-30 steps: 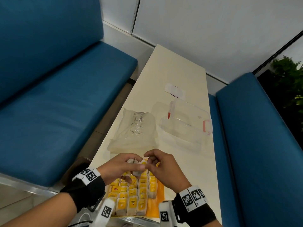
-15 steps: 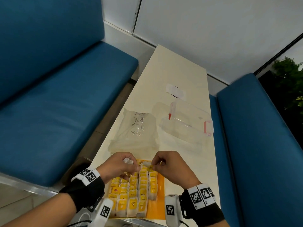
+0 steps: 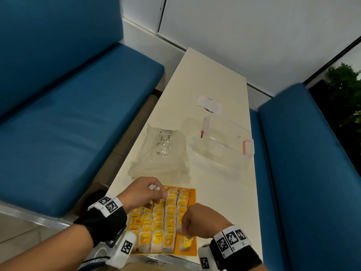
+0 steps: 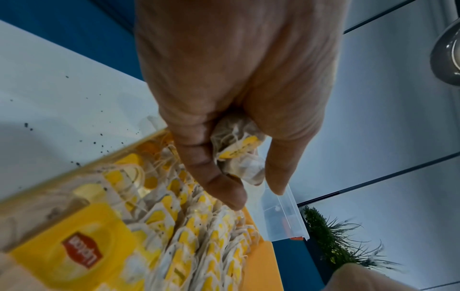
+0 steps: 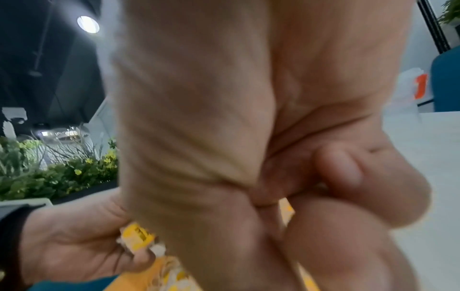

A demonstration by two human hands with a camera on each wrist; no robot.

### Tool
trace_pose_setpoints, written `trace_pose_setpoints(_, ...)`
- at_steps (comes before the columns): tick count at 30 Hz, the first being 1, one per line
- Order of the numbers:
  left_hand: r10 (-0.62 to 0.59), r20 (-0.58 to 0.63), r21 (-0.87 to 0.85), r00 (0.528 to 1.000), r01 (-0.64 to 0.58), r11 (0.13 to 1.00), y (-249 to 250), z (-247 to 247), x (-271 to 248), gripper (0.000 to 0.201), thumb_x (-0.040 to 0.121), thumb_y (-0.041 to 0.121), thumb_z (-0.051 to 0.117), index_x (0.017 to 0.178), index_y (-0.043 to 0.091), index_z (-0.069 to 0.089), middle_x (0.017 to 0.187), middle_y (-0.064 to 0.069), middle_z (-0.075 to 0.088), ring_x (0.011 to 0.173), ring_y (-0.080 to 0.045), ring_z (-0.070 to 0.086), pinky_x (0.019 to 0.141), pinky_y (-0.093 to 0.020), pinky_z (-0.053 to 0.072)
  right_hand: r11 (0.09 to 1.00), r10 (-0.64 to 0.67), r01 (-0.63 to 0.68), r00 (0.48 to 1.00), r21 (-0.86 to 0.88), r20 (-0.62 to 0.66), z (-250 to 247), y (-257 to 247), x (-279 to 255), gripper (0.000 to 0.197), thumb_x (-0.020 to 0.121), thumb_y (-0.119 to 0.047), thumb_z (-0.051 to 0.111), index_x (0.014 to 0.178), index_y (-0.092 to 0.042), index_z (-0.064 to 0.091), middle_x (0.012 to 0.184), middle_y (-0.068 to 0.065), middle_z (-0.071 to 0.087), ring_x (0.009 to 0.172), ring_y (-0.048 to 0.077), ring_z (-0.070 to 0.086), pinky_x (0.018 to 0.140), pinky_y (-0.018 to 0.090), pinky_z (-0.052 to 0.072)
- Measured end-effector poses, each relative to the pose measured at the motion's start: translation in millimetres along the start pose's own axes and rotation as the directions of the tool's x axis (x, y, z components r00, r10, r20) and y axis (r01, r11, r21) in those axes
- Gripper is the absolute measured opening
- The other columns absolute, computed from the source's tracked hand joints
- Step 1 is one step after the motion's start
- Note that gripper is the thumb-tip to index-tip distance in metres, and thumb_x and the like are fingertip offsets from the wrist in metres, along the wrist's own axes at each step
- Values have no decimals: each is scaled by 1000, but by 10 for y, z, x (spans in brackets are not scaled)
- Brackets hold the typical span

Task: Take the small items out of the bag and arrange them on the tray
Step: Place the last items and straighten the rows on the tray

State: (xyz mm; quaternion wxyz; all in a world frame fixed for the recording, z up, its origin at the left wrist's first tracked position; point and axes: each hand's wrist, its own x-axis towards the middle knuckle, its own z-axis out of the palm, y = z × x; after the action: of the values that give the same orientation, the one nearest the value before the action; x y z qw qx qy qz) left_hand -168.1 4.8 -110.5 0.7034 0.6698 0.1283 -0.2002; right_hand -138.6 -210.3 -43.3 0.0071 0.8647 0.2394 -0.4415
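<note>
Tea bags [image 3: 164,222]: laid in rows on the orange tray [image 3: 192,196].
Left hand [image 3: 143,193]: a bunch of tea bags [image 4: 239,151] is gripped in curled fingers, over the tray's far end.
Right hand [image 3: 201,220]: one tea bag [image 3: 186,242] is pinched at the tray's near right corner.
Plastic bag [image 3: 162,153]: lies beyond the tray.

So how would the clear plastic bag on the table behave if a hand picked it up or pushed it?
The bag would likely be floppy: it lies crumpled and creased flat on the table. It is probably very light, since it looks thin and nearly empty, so a push may slide or bunch it rather than move it cleanly. Its glossy wrinkles suggest it could be slippery.
</note>
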Motion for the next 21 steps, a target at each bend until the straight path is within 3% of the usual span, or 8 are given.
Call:
trace_pose_setpoints(3,-2,-2,-5,1000,2,1000,-1,-1,-3,15,84,16,83,88,5,73,73,0,73,69,-15,69,62,-33,59,999,20,-20,1000,-25,-20,101,31,116,18,80,-5,73,92,-17,80,96,3,77,82,13,65,68,22,49)
trace_pose_setpoints(7,5,-2,-1,1000,-5,1000,-2,-7,-15,12,84,15,83,86,8,73,72,1,73,69,-16,69,61,-32,58,995,66,-78,981,-59,-182,254,112,250,18,84,-12,68,93,-21,80,101,2,75,94,22,69,81,29,54)
trace_pose_setpoints(13,6,-8,10,1000,-6,1000,-3,-11,-22,13,83,14,83,87,6,74,75,-1,73,70,-16,69,61,-33,59,984,115,-158,919,-86,-376,462,167,307,29,87,-16,56,101,-28,77,104,-3,73,92,23,68,79,30,54)
trace_pose_setpoints(21,2,-17,23,1000,-2,1000,5,-1,-22,14,83,15,83,88,6,74,75,-4,73,69,-16,69,63,-33,60,975,140,-202,881,-92,-453,578,179,320,27,91,-23,50,104,-29,73,102,-3,73,91,22,68,75,31,52)
